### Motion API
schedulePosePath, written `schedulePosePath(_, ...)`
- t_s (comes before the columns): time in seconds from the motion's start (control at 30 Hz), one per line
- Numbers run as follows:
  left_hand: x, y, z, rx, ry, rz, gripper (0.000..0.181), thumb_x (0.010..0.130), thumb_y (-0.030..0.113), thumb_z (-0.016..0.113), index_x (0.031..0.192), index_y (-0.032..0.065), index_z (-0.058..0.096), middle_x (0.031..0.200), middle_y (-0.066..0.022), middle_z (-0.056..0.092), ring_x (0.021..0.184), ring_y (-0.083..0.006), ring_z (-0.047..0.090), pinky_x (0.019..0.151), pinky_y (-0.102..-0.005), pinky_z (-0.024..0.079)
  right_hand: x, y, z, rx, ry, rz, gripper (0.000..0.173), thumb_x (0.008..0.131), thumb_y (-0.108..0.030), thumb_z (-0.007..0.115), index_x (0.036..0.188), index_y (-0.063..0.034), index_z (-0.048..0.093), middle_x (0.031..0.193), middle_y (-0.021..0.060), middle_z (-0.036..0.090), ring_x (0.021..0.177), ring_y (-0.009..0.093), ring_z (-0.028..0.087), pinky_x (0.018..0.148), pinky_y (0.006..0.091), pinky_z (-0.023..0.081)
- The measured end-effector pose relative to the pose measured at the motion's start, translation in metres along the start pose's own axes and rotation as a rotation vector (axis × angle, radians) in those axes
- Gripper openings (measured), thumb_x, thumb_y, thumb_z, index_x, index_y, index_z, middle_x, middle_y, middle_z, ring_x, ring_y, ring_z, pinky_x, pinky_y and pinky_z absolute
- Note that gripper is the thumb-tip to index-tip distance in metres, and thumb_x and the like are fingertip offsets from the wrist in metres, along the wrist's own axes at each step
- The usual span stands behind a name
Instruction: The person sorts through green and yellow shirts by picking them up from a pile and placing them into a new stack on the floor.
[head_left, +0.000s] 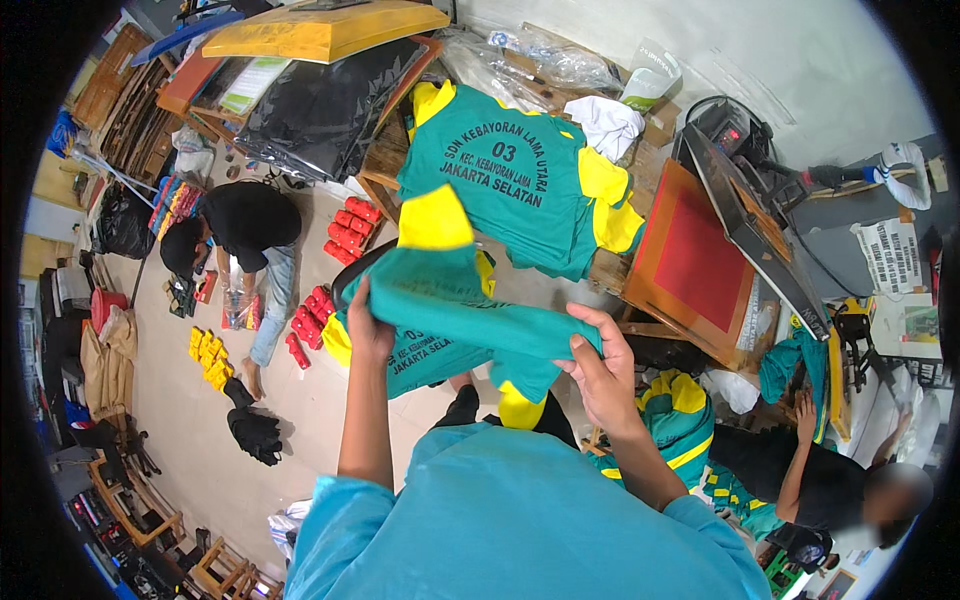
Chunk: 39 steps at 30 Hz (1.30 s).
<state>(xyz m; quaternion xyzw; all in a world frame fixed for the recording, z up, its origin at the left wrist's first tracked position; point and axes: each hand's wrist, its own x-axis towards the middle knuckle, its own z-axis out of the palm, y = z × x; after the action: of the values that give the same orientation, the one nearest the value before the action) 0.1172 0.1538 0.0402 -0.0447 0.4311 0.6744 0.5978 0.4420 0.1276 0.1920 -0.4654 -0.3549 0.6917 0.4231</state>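
My left hand (370, 327) and my right hand (601, 366) hold up a green shirt (465, 306) with yellow sleeves, folded over along its length. The left hand grips the left end, partly behind the cloth. On the right, my thumb and fingers pinch the other end. Below it, another green shirt (424, 356) with dark printing lies close to my body; what carries it is mostly hidden. Just beyond my hands, a stack of green shirts (499, 154) with yellow sleeves lies spread on a wooden table (386, 154), printed side up.
Heat presses with a yellow top (322, 34) and an orange-red bed (694, 255) flank the stack. A person (251, 225) bends over red bundles (346, 232) and yellow bundles (210, 356) on the floor. Another person (787, 469) is at right, near piled green garments (675, 420).
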Motion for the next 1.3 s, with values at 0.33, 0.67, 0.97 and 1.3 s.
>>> schedulePosePath(0.33,-0.031,0.068,-0.106,0.265,0.342,0.36,0.016,0.101,0.028,0.059,0.101,0.0114,0.058,0.092,-0.003,0.067,0.077,-0.0152,0.067,0.06,-0.0301,0.052,0.109,0.079,0.03,0.018,-0.141,0.146,0.036,0.1,0.0,0.045,0.136,-0.0011,0.048,0.125,0.013,0.056,0.115,0.023,0.06,0.099,0.042,0.052)
schedulePosePath(0.67,-0.089,0.042,-0.141,0.317,0.501,0.434,0.038,0.1,0.029,0.059,0.128,0.0039,0.056,0.114,-0.0113,0.066,0.096,-0.0232,0.068,0.079,-0.0409,0.06,0.111,0.119,0.038,-0.189,-0.183,0.181,0.036,0.101,0.001,0.043,0.135,-0.0052,0.051,0.131,0.0106,0.054,0.113,0.021,0.059,0.093,0.041,0.055)
schedulePosePath(0.97,-0.059,-0.07,-0.317,0.583,0.754,0.009,0.034,0.1,0.022,0.056,0.125,0.0013,0.048,0.108,-0.013,0.063,0.096,-0.0246,0.067,0.073,-0.0361,0.057,0.135,0.234,-0.068,-0.774,0.266,-0.035,0.036,0.084,-0.005,0.064,0.12,0.0002,0.061,0.103,0.0142,0.067,0.093,0.026,0.065,0.084,0.0362,0.052)
schedulePosePath(1.3,-0.04,-0.07,-0.213,0.698,0.331,0.037,0.028,0.1,0.027,0.057,0.12,0.0081,0.053,0.109,-0.007,0.062,0.097,-0.0179,0.063,0.081,-0.0331,0.05,0.251,0.123,-0.114,-1.114,0.631,-0.147,0.029,0.081,-0.02,0.078,0.094,0.0032,0.066,0.085,0.015,0.07,0.079,0.027,0.067,0.079,0.0352,0.053)
